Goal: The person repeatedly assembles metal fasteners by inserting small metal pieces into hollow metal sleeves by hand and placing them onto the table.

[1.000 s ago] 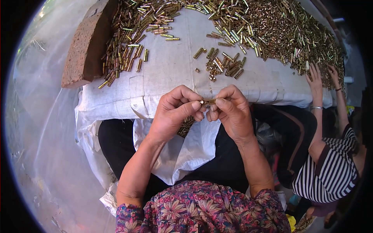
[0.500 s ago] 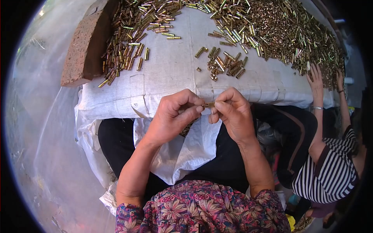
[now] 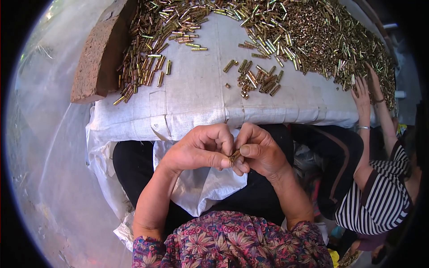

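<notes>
Over my lap, just off the near edge of the cloth-covered table (image 3: 190, 94), my two hands meet at one small brass-coloured metal sleeve (image 3: 234, 155). My left hand (image 3: 199, 148) pinches its left end between thumb and fingers. The thumb and curled fingers of my right hand (image 3: 264, 155) close on its other end. The sleeve lies at a slant, partly hidden by the fingertips. Beyond my hands, a small group of similar sleeves (image 3: 268, 82) rests on the cloth, with a few short ring-like pieces (image 3: 244, 95) beside it.
A large heap of metal pieces (image 3: 321, 40) covers the table's far right. Loose sleeves (image 3: 149, 67) lie at the left against a reddish-brown brick-like block (image 3: 96, 62). At the right, a co-worker's hands (image 3: 362, 94) touch the heap. White sheeting (image 3: 203, 187) lies across my lap.
Both my hands have moved down toward my lap, away from the table edge, with the sleeve. It has gone from nearly level to slanted. One co-worker's hand has reached farther into the heap.
</notes>
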